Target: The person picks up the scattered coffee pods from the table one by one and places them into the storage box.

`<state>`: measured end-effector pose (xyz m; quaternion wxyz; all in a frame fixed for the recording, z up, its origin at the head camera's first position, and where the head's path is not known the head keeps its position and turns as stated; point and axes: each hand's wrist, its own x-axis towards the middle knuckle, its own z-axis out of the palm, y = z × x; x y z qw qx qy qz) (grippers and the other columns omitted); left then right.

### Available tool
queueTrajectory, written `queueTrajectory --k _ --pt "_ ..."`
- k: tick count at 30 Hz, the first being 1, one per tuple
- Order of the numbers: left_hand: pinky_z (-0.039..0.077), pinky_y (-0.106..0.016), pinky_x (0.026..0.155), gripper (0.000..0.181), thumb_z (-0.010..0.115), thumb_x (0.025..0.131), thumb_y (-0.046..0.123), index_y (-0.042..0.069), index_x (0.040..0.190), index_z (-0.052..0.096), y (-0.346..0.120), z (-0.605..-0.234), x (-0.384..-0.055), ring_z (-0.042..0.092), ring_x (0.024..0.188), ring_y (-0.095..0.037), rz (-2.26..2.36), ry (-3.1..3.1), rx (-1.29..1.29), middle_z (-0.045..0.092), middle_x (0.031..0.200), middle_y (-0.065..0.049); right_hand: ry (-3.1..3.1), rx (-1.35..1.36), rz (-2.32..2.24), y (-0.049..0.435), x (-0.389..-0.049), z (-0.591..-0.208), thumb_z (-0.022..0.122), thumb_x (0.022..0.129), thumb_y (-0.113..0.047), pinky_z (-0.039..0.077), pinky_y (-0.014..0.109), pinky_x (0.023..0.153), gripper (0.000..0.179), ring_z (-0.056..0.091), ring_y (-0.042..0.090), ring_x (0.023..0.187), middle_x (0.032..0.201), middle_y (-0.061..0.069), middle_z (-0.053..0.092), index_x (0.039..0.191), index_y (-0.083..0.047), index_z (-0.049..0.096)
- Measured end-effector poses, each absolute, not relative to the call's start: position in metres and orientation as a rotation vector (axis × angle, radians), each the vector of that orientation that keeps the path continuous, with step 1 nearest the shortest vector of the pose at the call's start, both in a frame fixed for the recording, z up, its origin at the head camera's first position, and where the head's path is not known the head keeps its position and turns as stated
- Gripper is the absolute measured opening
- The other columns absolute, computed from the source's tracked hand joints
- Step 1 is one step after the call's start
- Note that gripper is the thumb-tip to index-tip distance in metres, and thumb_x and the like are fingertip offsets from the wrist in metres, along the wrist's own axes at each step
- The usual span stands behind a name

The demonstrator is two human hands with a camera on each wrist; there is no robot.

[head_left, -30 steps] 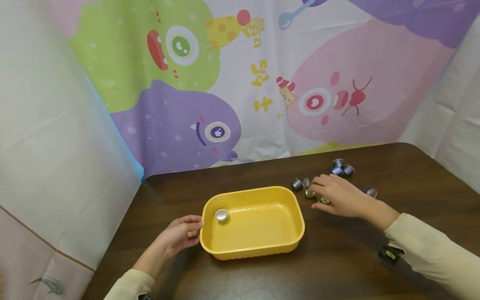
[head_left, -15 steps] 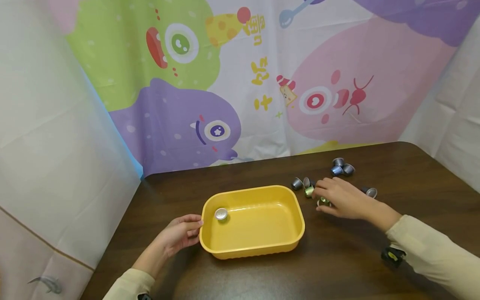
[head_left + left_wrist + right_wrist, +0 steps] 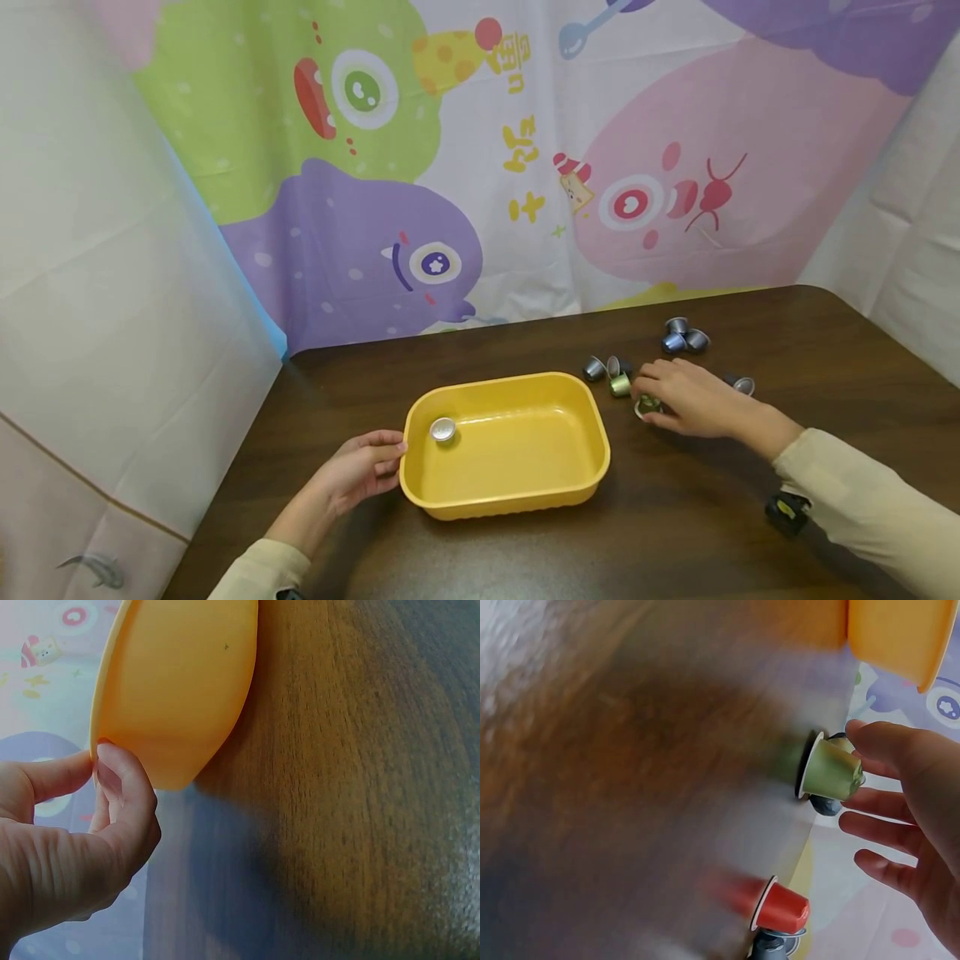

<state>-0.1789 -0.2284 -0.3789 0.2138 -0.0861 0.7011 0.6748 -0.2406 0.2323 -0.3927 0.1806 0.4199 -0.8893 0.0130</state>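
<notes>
My left hand (image 3: 360,472) pinches the left rim of a yellow plastic bin (image 3: 502,505) between thumb and fingers, as the left wrist view shows. Inside the bin, near its left end, lies one coffee capsule (image 3: 442,430) with its silver lid up. My right hand (image 3: 693,398) hovers over a green coffee capsule (image 3: 832,768) that stands lid-down on the table. Thumb and fingers are spread about its narrow end, not visibly gripping it. A second green capsule (image 3: 620,384) lies just left of those fingers. A red capsule (image 3: 781,907), seen in the right wrist view, is hidden by the hand in the head view.
Grey capsules (image 3: 594,368) lie behind the bin's right corner. Blue and grey ones (image 3: 674,342) cluster farther back. A capsule with a silver lid (image 3: 743,386) lies beyond my right wrist. A printed curtain (image 3: 525,275) hangs along the back edge of the dark wooden table (image 3: 525,558).
My right hand has shifted slightly right and toward me, uncovering both green capsules more. My left hand and the bin have stayed in place.
</notes>
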Motion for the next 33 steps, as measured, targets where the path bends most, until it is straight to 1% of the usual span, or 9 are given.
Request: queueTrajectory --k 3,8,12,18,26,33 --pt "0.054 -0.023 0.071 0.021 0.056 0.097 0.01 0.001 0.116 0.051 -0.228 -0.379 -0.178 0.059 0.075 -0.006 1.878 1.945 -0.244 0.062 0.086 0.005 -2.538 1.187 0.043 0.233 -0.241 -0.393 0.081 0.079 -0.025 0.05 0.036 0.074 0.025 0.058 0.012 0.085 0.092 -0.003 0.062 0.096 -0.017 0.066" --pt "0.054 -0.023 0.071 0.019 0.056 0.097 0.01 0.002 0.115 0.052 -0.228 -0.379 -0.178 0.058 0.074 -0.006 1.878 1.943 -0.251 0.063 0.085 0.005 -2.591 1.174 0.055 0.233 -0.241 -0.395 0.081 0.079 -0.023 0.052 0.037 0.074 0.024 0.059 0.012 0.084 0.092 -0.003 0.062 0.097 -0.016 0.065" --pt "0.054 -0.023 0.071 0.019 0.056 0.098 0.01 0.003 0.115 0.052 -0.228 -0.379 -0.177 0.058 0.074 -0.006 1.881 1.935 -0.233 0.063 0.084 0.005 -2.634 1.174 0.07 0.233 -0.242 -0.398 0.079 0.081 -0.021 0.052 0.036 0.072 0.022 0.059 0.011 0.082 0.092 -0.003 0.061 0.097 -0.016 0.065" --pt "0.053 -0.023 0.072 0.018 0.056 0.098 0.009 0.003 0.114 0.053 -0.228 -0.38 -0.178 0.058 0.074 -0.006 1.89 1.927 -0.227 0.063 0.084 0.005 -2.648 1.198 0.109 0.234 -0.244 -0.402 0.078 0.081 -0.017 0.052 0.038 0.074 0.02 0.058 0.011 0.082 0.092 -0.003 0.061 0.097 -0.015 0.065" --pt "0.053 -0.023 0.072 0.02 0.056 0.098 0.01 0.002 0.116 0.052 -0.229 -0.379 -0.178 0.059 0.075 -0.006 1.881 1.938 -0.234 0.063 0.085 0.005 -2.625 1.219 0.13 0.232 -0.246 -0.403 0.078 0.08 -0.014 0.052 0.037 0.074 0.02 0.057 0.009 0.081 0.09 -0.004 0.06 0.095 -0.015 0.064" --pt "0.054 -0.023 0.072 0.02 0.056 0.098 0.01 0.002 0.116 0.052 -0.229 -0.379 -0.178 0.059 0.075 -0.006 1.881 1.937 -0.234 0.063 0.085 0.005 -2.575 1.211 0.115 0.232 -0.244 -0.401 0.08 0.078 -0.013 0.052 0.036 0.072 0.022 0.057 0.01 0.081 0.09 -0.004 0.061 0.094 -0.015 0.065"
